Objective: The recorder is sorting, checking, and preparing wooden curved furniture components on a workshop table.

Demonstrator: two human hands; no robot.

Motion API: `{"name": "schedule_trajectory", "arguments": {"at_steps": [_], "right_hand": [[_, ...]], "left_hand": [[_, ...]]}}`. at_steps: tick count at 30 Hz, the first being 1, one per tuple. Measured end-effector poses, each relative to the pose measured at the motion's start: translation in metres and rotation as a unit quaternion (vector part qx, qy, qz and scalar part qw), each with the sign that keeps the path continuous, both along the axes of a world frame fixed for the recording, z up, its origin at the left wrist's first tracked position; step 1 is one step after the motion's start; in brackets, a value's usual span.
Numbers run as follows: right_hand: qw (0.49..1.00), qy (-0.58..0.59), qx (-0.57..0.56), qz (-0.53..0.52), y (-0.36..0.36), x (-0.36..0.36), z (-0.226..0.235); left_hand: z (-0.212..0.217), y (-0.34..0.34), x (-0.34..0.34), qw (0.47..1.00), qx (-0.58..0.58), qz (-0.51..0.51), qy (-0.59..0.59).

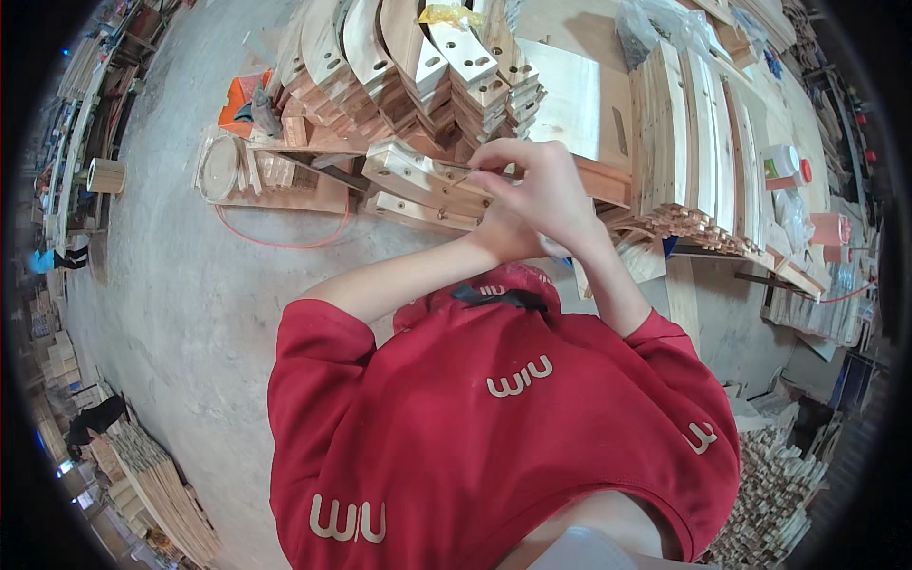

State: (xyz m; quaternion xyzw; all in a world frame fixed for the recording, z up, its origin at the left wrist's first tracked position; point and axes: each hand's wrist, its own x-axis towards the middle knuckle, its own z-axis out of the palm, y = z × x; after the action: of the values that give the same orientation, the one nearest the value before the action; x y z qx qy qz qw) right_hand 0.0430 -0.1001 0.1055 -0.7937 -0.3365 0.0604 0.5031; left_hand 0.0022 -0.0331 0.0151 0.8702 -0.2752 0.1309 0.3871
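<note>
My right hand [543, 185] is bent over the end of a curved wooden piece [418, 176] with drilled holes along its face. Its thumb and forefinger are pinched together at that end, on something too small to make out. My left hand [508, 233] lies lower, crossing under the right wrist, with its fingers mostly hidden. A second curved wooden piece [423, 211] sits just below the first, close to my left hand. Stacks of similar curved pieces [380, 66], with holes in their ends, rise just beyond my hands.
Long slats [698, 142] are stacked upright to the right on the workbench [565, 104]. White bottles [781, 163] and pink containers [831, 229] stand farther right. An orange box [233, 106] is at the left end. A red hose [285, 246] loops below the bench; concrete floor [161, 304] spreads left.
</note>
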Motion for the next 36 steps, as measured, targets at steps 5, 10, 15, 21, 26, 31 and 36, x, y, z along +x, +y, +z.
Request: {"name": "schedule_trajectory", "arguments": {"at_steps": [5, 10, 15, 21, 26, 31, 36], "right_hand": [[0.998, -0.033, -0.052, -0.029, 0.01, -0.003, -0.03], [0.998, -0.02, -0.044, -0.027, 0.014, -0.005, -0.033], [1.0, -0.016, -0.024, -0.012, 0.015, -0.006, -0.035], [1.0, -0.015, -0.011, 0.001, 0.015, -0.006, -0.035], [1.0, -0.013, -0.015, 0.017, 0.014, -0.007, -0.035], [1.0, -0.018, -0.007, -0.003, 0.014, -0.005, -0.04], [0.999, -0.022, 0.013, -0.019, 0.017, -0.004, -0.045]], "left_hand": [[-0.021, -0.007, -0.003, 0.996, -0.028, -0.007, 0.088], [-0.015, -0.006, -0.006, 0.999, -0.01, 0.022, 0.032], [-0.018, -0.004, -0.009, 0.998, -0.016, 0.022, 0.061], [-0.003, -0.003, -0.006, 0.991, -0.066, -0.022, 0.11], [0.002, 0.0, -0.004, 0.982, -0.049, -0.014, 0.181], [-0.003, -0.001, -0.003, 0.976, -0.069, -0.023, 0.203], [-0.02, -0.001, 0.002, 0.99, 0.034, 0.008, 0.134]]}}
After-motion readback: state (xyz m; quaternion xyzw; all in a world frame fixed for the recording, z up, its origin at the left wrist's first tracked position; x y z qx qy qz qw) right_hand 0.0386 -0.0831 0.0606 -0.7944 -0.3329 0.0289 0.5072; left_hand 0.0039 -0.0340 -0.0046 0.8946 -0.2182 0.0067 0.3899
